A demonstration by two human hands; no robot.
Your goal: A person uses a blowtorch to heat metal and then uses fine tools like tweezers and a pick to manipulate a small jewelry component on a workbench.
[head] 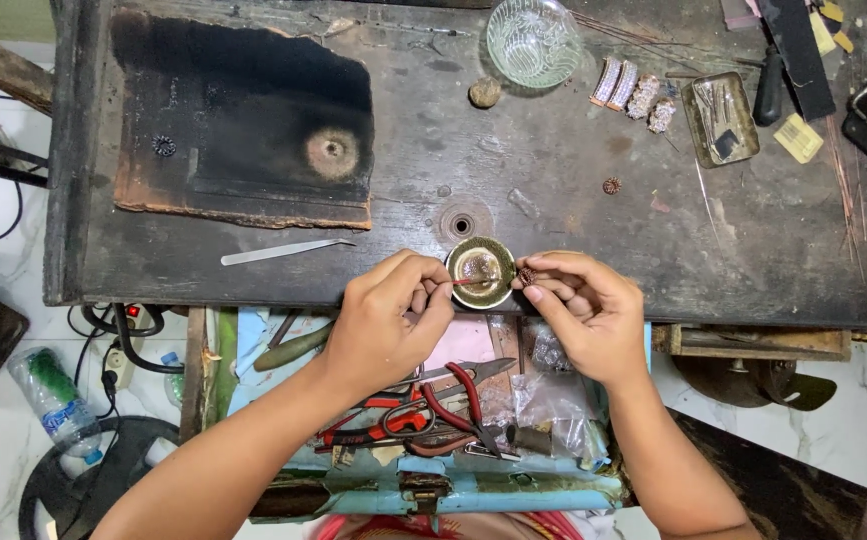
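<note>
Scorched dark wooden workbench (553, 220) over white marble floor (853, 420).

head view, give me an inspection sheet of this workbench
surface: dark, scarred wooden bench, with a charred block at left
job's things: small brass dish at the bench edge; thin stick dipped in it; tiny round ornament
clutter: tweezers, glass bowl, metal tray, red-handled pliers in the open drawer
grippers: left hand pinches the stick; right hand pinches the ornament beside the dish
cables: black cords to a power strip on the floor, left
surroundings: white tiled floor, plastic bottle
</note>
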